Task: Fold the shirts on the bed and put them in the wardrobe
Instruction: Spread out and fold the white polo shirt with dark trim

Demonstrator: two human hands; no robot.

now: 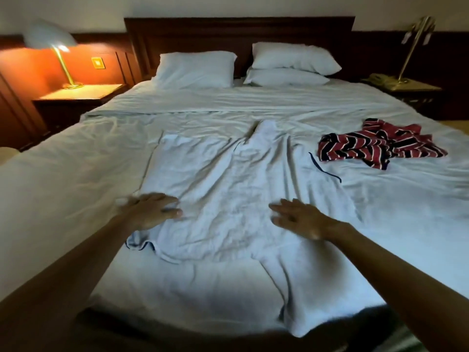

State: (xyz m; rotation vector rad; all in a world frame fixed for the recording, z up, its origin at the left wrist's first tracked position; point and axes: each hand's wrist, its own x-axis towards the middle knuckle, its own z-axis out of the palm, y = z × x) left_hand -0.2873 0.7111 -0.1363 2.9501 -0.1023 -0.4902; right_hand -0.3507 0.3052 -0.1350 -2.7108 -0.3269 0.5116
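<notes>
A white shirt [223,189] lies spread and wrinkled on the bed [63,174], with thin dark trim at its edges. My left hand [149,210] rests flat on its left side, fingers straight. Flat on the shirt's right side lies my right hand [299,219], fingers spread and pointing left. A red, black and white striped shirt [378,144] sits crumpled at the right of the bed, apart from both hands.
Three white pillows [195,68] lean at the dark wooden headboard [238,31]. A lit lamp [54,44] stands on the left nightstand [78,95]. The right nightstand [411,87] holds a brass lamp and a telephone [380,78].
</notes>
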